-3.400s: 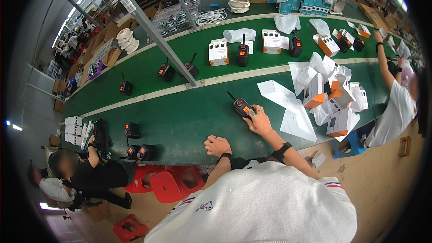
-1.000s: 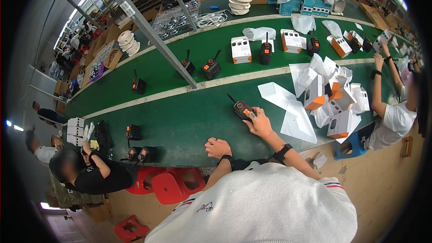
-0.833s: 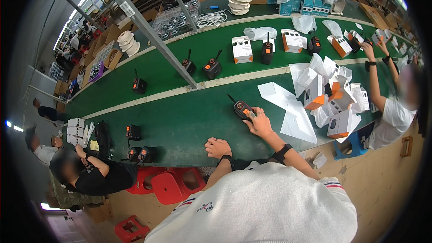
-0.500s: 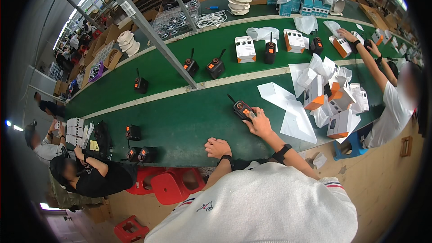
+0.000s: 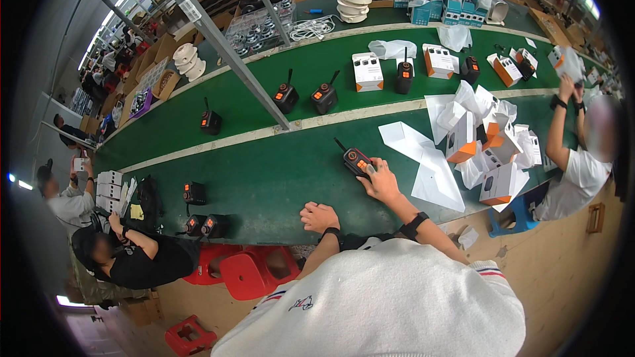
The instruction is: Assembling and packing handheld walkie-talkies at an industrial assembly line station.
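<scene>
My right hand (image 5: 381, 184) grips the lower end of a black antenna device (image 5: 358, 161) with orange buttons, lying on the green bench (image 5: 284, 168). The antenna points up and to the left, and my fingers cover part of the casing. To the left of it, my left hand (image 5: 319, 217) rests near the bench's front edge, fingers curled in with nothing visible in them. Right of the device lie an unfolded white sheet (image 5: 433, 175) and a heap of white-and-orange boxes (image 5: 461, 142) mixed with plastic bags.
More antenna devices (image 5: 325, 98) and boxes (image 5: 367, 71) stand on the green belt (image 5: 258, 92) behind. Several devices (image 5: 215, 226) sit at the bench's left. A metal post (image 5: 231, 59) rises between bench and belt. One co-worker (image 5: 572, 178) is on the right, others on the left.
Devices and boxes on the belt have shifted slightly right. The co-worker on the right has drawn back from the belt and now holds up something white and orange. My hands have stayed put.
</scene>
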{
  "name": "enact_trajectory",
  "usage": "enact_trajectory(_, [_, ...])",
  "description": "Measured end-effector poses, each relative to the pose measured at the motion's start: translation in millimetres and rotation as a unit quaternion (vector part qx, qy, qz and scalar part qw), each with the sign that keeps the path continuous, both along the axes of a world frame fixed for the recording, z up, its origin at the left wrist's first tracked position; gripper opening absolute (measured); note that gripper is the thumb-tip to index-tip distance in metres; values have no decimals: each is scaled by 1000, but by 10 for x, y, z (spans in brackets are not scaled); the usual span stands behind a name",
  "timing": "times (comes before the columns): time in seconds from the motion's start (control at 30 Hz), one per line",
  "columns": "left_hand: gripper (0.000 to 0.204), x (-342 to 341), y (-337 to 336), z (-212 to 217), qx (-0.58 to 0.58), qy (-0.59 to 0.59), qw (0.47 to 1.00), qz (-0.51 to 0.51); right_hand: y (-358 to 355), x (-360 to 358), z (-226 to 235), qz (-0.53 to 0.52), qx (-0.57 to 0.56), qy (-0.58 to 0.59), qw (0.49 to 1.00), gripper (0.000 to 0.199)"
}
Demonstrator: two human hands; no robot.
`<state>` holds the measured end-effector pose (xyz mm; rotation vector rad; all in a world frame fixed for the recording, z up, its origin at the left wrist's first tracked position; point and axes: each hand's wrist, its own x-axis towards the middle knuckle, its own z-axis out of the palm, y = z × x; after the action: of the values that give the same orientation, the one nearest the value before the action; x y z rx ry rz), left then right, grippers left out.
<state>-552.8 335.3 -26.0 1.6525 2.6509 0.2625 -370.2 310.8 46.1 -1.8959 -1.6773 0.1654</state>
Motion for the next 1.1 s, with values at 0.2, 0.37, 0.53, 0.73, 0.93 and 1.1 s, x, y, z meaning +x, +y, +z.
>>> enact_trajectory(0.2, [18,7,-11,14,2,-4,1000,-5,-14,3,4,-3,3,-1,1000,31])
enact_trajectory(0.37, [18,-6,-18,-7,2,-2,1000,-4,-14,-5,-13,-3,4,-4,1000,31])
enact_trajectory(0.53, [19,3,-13,3,8,-1,1000,-7,-15,-3,-14,-6,6,-2,1000,31])
enact_trajectory(0.73, [18,-5,-2,-19,9,2,1000,-4,1,-17,-14,-9,2,-2,1000,30])
enact_trajectory(0.93, [18,14,-16,20,12,-15,1000,-7,5,4,-39,-3,20,8,1000,30])
enact_trajectory(1.1, [17,4,-7,2,11,-15,1000,-4,152,-27,-37,-18,7,33,999,40])
